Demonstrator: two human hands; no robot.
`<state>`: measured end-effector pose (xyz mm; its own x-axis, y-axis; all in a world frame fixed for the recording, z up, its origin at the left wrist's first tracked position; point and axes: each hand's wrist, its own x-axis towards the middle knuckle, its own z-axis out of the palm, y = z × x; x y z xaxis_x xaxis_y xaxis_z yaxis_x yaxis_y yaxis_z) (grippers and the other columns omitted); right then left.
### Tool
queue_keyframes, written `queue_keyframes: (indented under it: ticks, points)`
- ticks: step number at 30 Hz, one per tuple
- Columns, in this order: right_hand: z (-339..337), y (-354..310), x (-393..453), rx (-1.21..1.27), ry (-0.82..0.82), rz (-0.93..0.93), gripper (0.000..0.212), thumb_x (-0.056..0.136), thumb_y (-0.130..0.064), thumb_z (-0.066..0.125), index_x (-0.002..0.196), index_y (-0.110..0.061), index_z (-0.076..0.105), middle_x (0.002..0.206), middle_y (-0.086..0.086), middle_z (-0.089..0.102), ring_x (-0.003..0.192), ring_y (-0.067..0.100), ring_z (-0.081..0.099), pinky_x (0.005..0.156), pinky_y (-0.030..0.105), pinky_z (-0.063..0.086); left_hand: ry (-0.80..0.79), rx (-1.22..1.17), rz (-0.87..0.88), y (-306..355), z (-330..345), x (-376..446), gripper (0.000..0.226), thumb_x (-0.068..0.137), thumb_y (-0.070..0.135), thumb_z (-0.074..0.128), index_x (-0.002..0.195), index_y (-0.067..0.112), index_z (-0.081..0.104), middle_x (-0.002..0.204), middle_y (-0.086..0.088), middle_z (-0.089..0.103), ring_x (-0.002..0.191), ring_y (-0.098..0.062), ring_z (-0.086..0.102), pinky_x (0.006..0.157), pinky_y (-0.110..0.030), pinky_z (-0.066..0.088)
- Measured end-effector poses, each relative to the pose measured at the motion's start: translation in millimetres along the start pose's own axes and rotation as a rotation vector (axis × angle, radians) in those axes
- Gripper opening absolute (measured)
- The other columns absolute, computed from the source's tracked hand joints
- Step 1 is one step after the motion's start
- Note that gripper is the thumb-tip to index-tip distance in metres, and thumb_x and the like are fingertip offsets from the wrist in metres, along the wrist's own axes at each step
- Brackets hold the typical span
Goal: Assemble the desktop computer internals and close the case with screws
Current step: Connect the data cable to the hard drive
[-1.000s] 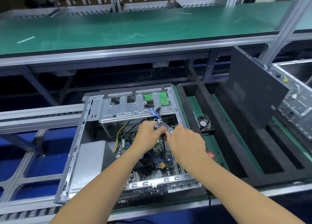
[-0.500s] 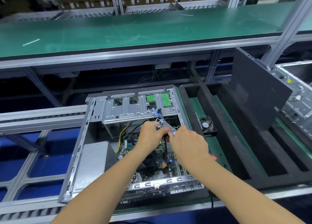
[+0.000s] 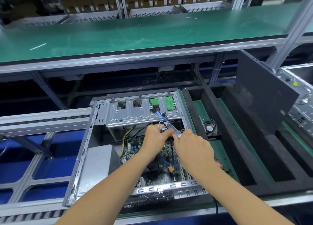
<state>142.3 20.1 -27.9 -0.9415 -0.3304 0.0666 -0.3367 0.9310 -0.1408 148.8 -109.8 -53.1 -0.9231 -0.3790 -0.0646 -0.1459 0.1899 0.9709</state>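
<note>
Your left hand and right hand meet at centre frame, both pinching a thin cable bundle above the motherboard in the open computer case. The wires look limp and fragile; grip connectors, not strands.

No legible text anywhere; fan label and box stickers too blurred to read

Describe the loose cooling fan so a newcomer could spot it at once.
Start at the open computer case lying on the conveyor. Right of it, a black foam tray holds the small black cooling fan on its green floor. It alone has round blades and a pale hub sticker.
</note>
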Motion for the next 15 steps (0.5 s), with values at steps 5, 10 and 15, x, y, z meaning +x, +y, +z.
queue_keyframes:
  ticks: [5,10,15]
  points:
    - [-1,-2,-1,-0.042,-0.009,-0.016,0.048,0.103,-0.056,0.022,0.103,-0.014,0.046,0.088,0.002,0.069,0.079,0.021,0.070,0.048,0.031,0.031,-0.041,0.028,0.022,-1,-7,0,0.036,0.084,0.018,0.071,0.062,0.009,0.044,0.052,0.000,0.027,0.048,-0.011,0.021,0.044,-0.021,0.020]
    - [-1,0,-1,-0.016,-0.011,-0.017,0.041,0.104,-0.054,0.024,0.093,-0.016,0.034,0.081,0.000,0.065,0.078,0.020,0.070,0.043,0.029,0.025,-0.179,0.042,0.051,-1,-15,1,0.041,0.091,0.028,0.064,0.075,-0.007,0.050,0.069,-0.006,0.038,0.063,-0.019,0.031,0.062,-0.031,0.026]
    - [-4,5,-3,0.039,0.021,-0.022,0.042,0.103,-0.056,0.023,0.090,-0.017,0.033,0.084,0.001,0.066,0.080,0.023,0.069,0.050,0.032,0.030,-0.176,-0.022,0.075,1,-14,-2,0.029,0.092,0.021,0.063,0.076,-0.001,0.055,0.069,-0.006,0.044,0.064,-0.015,0.039,0.065,-0.032,0.032]
